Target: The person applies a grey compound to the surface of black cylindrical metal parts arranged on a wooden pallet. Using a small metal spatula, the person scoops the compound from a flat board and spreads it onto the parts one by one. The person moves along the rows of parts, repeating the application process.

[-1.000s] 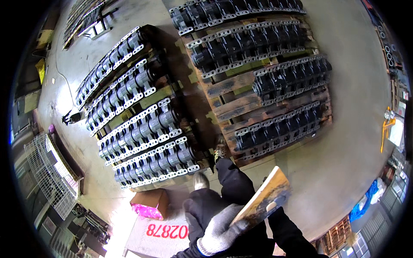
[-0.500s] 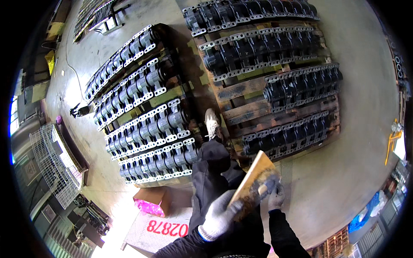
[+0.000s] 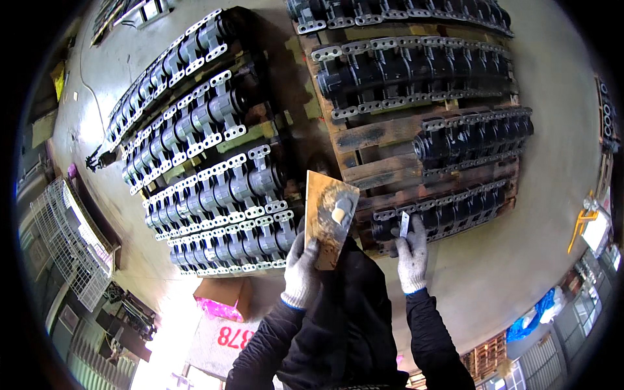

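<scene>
While the left hand (image 3: 301, 276), in a pale knitted glove, is gripping a wooden board (image 3: 321, 237) by its lower left edge with the thumb over the upper face, the right hand (image 3: 412, 259), gloved alike, is pinching a small pale strip (image 3: 404, 224) between thumb and fingers, its free end pointing away from the wearer. The board is lying between the two hands' sides, nearer the left, and is showing a dark smear (image 3: 331, 190) with a tan-tipped grey lump (image 3: 340, 212) sitting in it. Dark sleeves (image 3: 270, 338) are reaching up from the lower edge. Past the right hand, four rows of black ribbed cylinders (image 3: 455, 207) are resting on a wooden pallet (image 3: 370, 135); whether the hand is touching the closest row, one cannot tell. Four more rows of grey-black cylinders (image 3: 227, 246) with pale drilled flanges are lying to the left. Nearer the person, a cardboard box (image 3: 224, 290) with pink contents is standing beside a pale slab (image 3: 208, 341) bearing red marks. Farther left, a wire basket (image 3: 68, 250) is sitting on the floor (image 3: 140, 260).
</scene>
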Motion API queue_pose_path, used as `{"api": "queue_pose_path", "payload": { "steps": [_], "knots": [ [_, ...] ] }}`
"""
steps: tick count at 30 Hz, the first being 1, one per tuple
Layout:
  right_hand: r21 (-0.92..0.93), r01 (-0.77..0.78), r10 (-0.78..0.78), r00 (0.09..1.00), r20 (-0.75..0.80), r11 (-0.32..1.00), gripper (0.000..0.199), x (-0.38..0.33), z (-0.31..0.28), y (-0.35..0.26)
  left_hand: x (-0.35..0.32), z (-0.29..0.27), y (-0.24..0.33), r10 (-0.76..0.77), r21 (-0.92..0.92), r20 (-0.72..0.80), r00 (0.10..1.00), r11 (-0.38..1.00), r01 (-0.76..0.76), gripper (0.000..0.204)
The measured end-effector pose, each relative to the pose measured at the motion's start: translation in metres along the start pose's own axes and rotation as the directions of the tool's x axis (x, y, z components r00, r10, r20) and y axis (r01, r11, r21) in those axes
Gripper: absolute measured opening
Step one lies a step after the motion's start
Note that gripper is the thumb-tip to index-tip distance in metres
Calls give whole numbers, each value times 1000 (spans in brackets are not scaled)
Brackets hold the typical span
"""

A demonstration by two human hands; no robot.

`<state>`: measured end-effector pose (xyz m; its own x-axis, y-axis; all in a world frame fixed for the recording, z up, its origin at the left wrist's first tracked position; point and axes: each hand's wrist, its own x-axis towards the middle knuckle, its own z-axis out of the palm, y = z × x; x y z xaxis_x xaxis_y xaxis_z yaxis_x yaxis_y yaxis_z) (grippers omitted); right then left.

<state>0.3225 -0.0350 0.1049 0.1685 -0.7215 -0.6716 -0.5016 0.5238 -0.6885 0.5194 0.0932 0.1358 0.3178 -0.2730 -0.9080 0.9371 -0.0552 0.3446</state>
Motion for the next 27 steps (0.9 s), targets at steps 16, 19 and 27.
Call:
{"api": "queue_pose_path", "payload": {
  "steps": [16, 19, 27],
  "knots": [
    [6, -73, 70, 974, 218, 997, 19, 74, 112, -125, 83, 2, 51, -24, -263, 60, 998, 964, 39, 47],
    [19, 22, -26, 977, 211, 1000, 18, 79, 119, -118, 88, 2, 47, -23, -284, 72, 997, 958, 43, 47],
    [-298, 503, -398, 849, 349, 811, 26, 75, 106, -109, 75, 1, 32, 30, -285, 86, 996, 959, -5, 46]
  ]
}}
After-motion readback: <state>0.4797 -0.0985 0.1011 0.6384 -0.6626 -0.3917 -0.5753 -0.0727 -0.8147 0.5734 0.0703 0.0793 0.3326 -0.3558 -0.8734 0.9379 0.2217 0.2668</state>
